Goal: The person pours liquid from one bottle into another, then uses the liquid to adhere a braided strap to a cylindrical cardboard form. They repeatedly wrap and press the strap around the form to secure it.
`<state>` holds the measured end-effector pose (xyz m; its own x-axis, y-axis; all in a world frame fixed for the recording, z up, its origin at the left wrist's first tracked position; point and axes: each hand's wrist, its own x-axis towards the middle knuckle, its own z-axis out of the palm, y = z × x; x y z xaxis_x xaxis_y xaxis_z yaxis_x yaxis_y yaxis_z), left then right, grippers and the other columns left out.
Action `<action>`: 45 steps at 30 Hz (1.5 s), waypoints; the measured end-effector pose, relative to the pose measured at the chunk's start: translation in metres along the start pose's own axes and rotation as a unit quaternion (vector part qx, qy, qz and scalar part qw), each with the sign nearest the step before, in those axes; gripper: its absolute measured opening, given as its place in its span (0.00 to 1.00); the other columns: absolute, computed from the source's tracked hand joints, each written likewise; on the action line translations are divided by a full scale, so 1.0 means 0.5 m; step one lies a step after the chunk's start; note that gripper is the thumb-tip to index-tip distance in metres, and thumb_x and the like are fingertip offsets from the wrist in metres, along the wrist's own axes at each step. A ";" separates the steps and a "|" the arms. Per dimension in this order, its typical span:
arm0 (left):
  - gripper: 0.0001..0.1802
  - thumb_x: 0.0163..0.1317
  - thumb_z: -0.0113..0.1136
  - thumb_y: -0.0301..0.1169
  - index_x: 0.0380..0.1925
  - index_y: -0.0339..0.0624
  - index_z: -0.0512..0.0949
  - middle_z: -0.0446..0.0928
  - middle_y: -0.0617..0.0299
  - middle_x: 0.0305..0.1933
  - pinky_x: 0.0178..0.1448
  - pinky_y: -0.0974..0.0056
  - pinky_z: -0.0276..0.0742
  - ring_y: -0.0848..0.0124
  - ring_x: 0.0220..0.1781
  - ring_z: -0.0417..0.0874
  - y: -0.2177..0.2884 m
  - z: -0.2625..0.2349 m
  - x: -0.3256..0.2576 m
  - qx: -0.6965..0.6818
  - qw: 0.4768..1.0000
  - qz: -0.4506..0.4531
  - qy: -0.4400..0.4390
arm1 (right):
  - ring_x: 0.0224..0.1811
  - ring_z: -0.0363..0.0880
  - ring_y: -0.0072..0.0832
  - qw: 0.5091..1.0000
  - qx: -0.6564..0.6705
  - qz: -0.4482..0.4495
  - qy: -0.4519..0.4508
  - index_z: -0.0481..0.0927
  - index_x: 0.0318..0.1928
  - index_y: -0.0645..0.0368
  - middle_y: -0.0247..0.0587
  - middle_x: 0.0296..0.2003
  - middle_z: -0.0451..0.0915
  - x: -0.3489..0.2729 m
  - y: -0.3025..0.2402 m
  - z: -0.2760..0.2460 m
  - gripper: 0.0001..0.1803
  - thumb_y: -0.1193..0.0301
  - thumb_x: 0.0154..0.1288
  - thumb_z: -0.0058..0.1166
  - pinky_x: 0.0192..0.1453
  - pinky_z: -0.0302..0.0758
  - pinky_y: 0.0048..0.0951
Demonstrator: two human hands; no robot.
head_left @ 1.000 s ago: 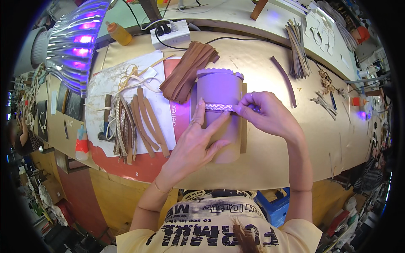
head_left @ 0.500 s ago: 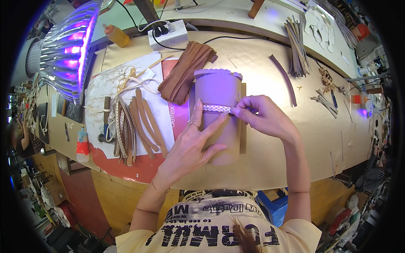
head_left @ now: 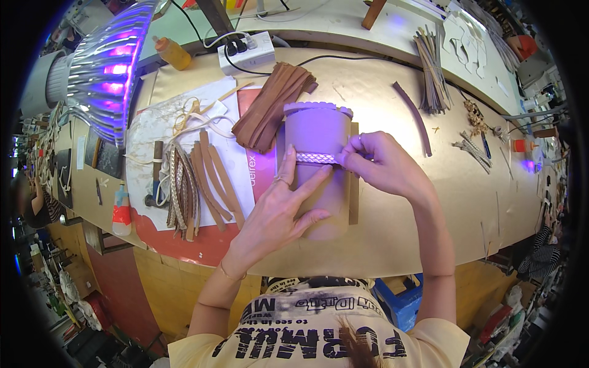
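In front of me lies a tan cylinder-like form (head_left: 318, 130) with a scalloped far rim, tinted violet by the light. Across its middle runs a pale braided strip (head_left: 315, 157). My left hand (head_left: 275, 210) rests on the form with fingers spread; one fingertip touches the strip's left end and another lies just below the braid. At the strip's right end, my right hand (head_left: 381, 162) is closed in a pinch on it, its fingertips against the form's side. A flat brown strip (head_left: 354, 196) shows along the form's right edge.
Left of the form are a brown strip bundle (head_left: 273, 107), loose brown strips (head_left: 215, 178), braided cords (head_left: 180, 193) and a glue bottle (head_left: 121, 211). A large lamp (head_left: 107, 73) juts in at upper left. Behind stand a power strip (head_left: 248, 54) and an amber bottle (head_left: 172, 54).
My right hand has shifted very slightly upward along the form's right side. The left hand keeps its place on the form. The whole view has moved a little.
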<state>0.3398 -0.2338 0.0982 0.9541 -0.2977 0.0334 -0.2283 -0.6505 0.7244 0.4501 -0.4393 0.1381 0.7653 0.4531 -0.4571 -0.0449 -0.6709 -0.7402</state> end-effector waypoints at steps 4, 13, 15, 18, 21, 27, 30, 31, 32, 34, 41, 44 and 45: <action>0.35 0.61 0.68 0.48 0.67 0.54 0.72 0.48 0.30 0.77 0.73 0.49 0.64 0.38 0.74 0.61 0.008 -0.006 0.003 -0.001 1.000 -0.016 -0.010 | 0.21 0.67 0.17 0.996 -0.038 -0.073 0.017 0.84 0.32 0.66 0.32 0.18 0.74 -0.004 -0.041 -0.006 0.16 0.64 0.68 0.58 0.26 0.64 0.27; 0.36 0.60 0.67 0.51 0.68 0.55 0.71 0.49 0.28 0.76 0.74 0.48 0.63 0.36 0.75 0.60 0.001 -0.007 0.003 0.002 1.000 0.010 0.000 | 0.20 0.64 0.18 0.994 -0.078 -0.068 0.035 0.84 0.32 0.67 0.36 0.17 0.73 -0.021 -0.047 -0.005 0.16 0.64 0.67 0.60 0.25 0.64 0.28; 0.36 0.61 0.67 0.51 0.68 0.57 0.70 0.49 0.28 0.76 0.73 0.48 0.63 0.36 0.75 0.60 -0.001 -0.005 0.003 -0.002 1.000 0.011 -0.002 | 0.21 0.65 0.17 0.997 -0.068 -0.030 0.024 0.84 0.33 0.68 0.34 0.18 0.73 -0.022 -0.032 -0.006 0.15 0.65 0.67 0.60 0.25 0.64 0.27; 0.37 0.61 0.66 0.51 0.69 0.59 0.70 0.48 0.27 0.76 0.73 0.48 0.64 0.36 0.74 0.61 -0.001 -0.004 0.002 -0.003 1.000 0.006 -0.007 | 0.22 0.64 0.16 0.998 -0.045 -0.042 0.025 0.84 0.33 0.68 0.32 0.19 0.73 -0.022 -0.015 -0.003 0.15 0.65 0.68 0.60 0.25 0.64 0.25; 0.37 0.60 0.67 0.51 0.69 0.60 0.69 0.47 0.27 0.76 0.73 0.49 0.65 0.36 0.74 0.61 -0.002 -0.005 0.001 -0.002 1.000 0.007 -0.006 | 0.22 0.65 0.16 0.998 -0.029 -0.044 0.021 0.84 0.33 0.67 0.31 0.19 0.74 -0.021 -0.004 -0.003 0.15 0.65 0.68 0.61 0.26 0.64 0.25; 0.38 0.60 0.67 0.51 0.70 0.61 0.69 0.47 0.27 0.77 0.73 0.49 0.64 0.36 0.74 0.61 -0.001 -0.007 0.003 0.002 1.000 0.014 -0.006 | 0.19 0.73 0.29 0.999 -0.007 -0.043 0.024 0.85 0.33 0.65 0.46 0.19 0.79 -0.012 0.017 0.001 0.16 0.62 0.62 0.58 0.27 0.68 0.33; 0.38 0.60 0.67 0.50 0.70 0.61 0.69 0.47 0.28 0.77 0.73 0.50 0.64 0.37 0.74 0.61 0.001 -0.008 0.002 -0.002 1.000 0.008 -0.010 | 0.19 0.70 0.24 0.998 0.012 -0.054 0.020 0.84 0.33 0.66 0.42 0.18 0.78 -0.009 0.025 0.003 0.17 0.61 0.64 0.59 0.26 0.67 0.31; 0.38 0.60 0.68 0.50 0.70 0.61 0.69 0.47 0.28 0.77 0.73 0.50 0.64 0.37 0.74 0.61 0.001 -0.008 0.002 -0.003 1.000 0.005 -0.011 | 0.21 0.69 0.21 0.999 0.018 -0.044 0.011 0.85 0.34 0.66 0.38 0.19 0.77 -0.008 0.026 0.002 0.17 0.61 0.65 0.60 0.27 0.67 0.28; 0.38 0.60 0.68 0.50 0.70 0.61 0.69 0.47 0.28 0.77 0.73 0.50 0.64 0.37 0.74 0.61 0.002 -0.008 0.002 -0.004 1.000 0.002 -0.013 | 0.23 0.68 0.19 0.999 0.026 -0.031 0.001 0.85 0.34 0.66 0.34 0.20 0.76 -0.006 0.027 0.002 0.17 0.61 0.66 0.61 0.28 0.66 0.26; 0.38 0.59 0.68 0.49 0.70 0.60 0.69 0.47 0.29 0.77 0.73 0.50 0.64 0.37 0.74 0.61 0.003 -0.008 0.001 -0.005 1.000 0.002 -0.011 | 0.25 0.67 0.16 0.999 0.038 -0.015 -0.012 0.85 0.35 0.65 0.29 0.21 0.76 -0.005 0.028 0.001 0.16 0.61 0.68 0.62 0.29 0.66 0.23; 0.38 0.59 0.68 0.49 0.70 0.59 0.69 0.47 0.30 0.77 0.72 0.50 0.65 0.37 0.74 0.62 0.005 -0.009 0.002 -0.004 1.000 0.005 -0.005 | 0.26 0.69 0.16 0.996 0.083 -0.010 -0.031 0.85 0.36 0.64 0.28 0.23 0.77 -0.003 0.052 0.009 0.17 0.59 0.68 0.62 0.31 0.68 0.23; 0.38 0.58 0.69 0.48 0.69 0.59 0.70 0.47 0.30 0.77 0.72 0.50 0.66 0.37 0.73 0.63 0.003 -0.007 0.001 -0.002 1.000 0.008 0.000 | 0.27 0.69 0.16 0.993 0.111 -0.028 -0.026 0.86 0.35 0.64 0.28 0.23 0.77 0.002 0.072 0.023 0.18 0.59 0.68 0.63 0.32 0.68 0.23; 0.38 0.59 0.69 0.48 0.70 0.59 0.69 0.47 0.26 0.76 0.70 0.49 0.68 0.35 0.73 0.62 0.002 -0.006 0.001 -0.004 1.000 0.004 -0.010 | 0.28 0.69 0.16 0.993 0.113 -0.022 -0.025 0.86 0.34 0.64 0.29 0.23 0.77 0.003 0.078 0.027 0.18 0.59 0.68 0.63 0.32 0.69 0.23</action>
<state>0.3405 -0.2326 0.1010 0.9482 -0.3166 0.0257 -0.2344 -0.6427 0.7294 0.4408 -0.4570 0.1019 0.7377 0.5114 -0.4407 -0.1584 -0.5033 -0.8494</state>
